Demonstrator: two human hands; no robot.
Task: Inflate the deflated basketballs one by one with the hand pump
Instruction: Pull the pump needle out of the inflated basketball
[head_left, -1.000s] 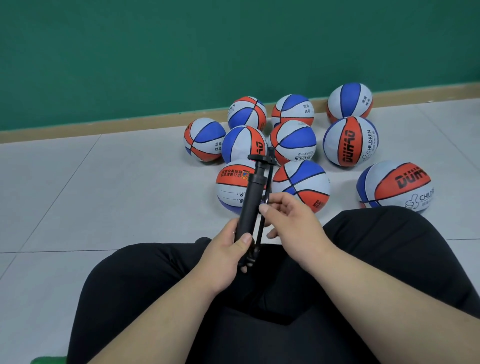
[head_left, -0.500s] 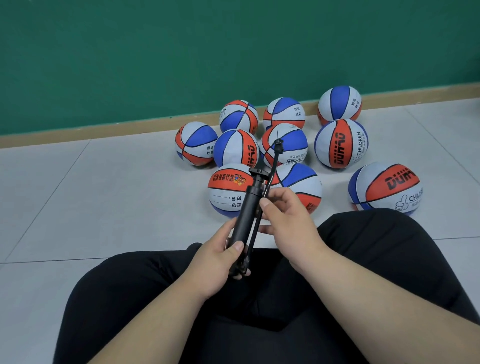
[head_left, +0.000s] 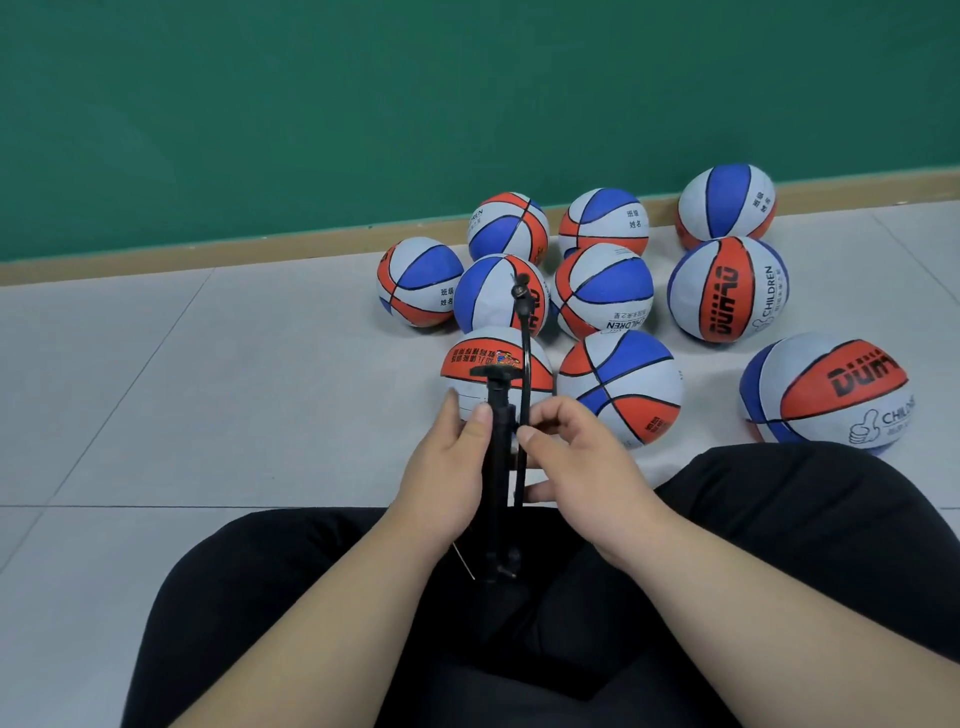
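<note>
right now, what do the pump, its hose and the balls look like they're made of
Pump: black, matte, probably hard plastic; the dull sheen leaves metal possible.
Hose: black, thin, bends in a curve, so likely rubber or soft plastic.
Balls: likely rubber; matte red, white and blue panels, black seams, printed lettering.

place: school sports room; signs: green wall (head_left: 363, 104); wooden skirting (head_left: 208, 257); tiled floor (head_left: 208, 389); cluster of children's basketballs (head_left: 727, 288)

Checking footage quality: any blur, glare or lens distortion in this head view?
Head view: soft even light, no glare, faint shadows under the balls; baseboard bows slightly from the wide lens; left hand, right hand and pump a little soft, ball print legible.
</note>
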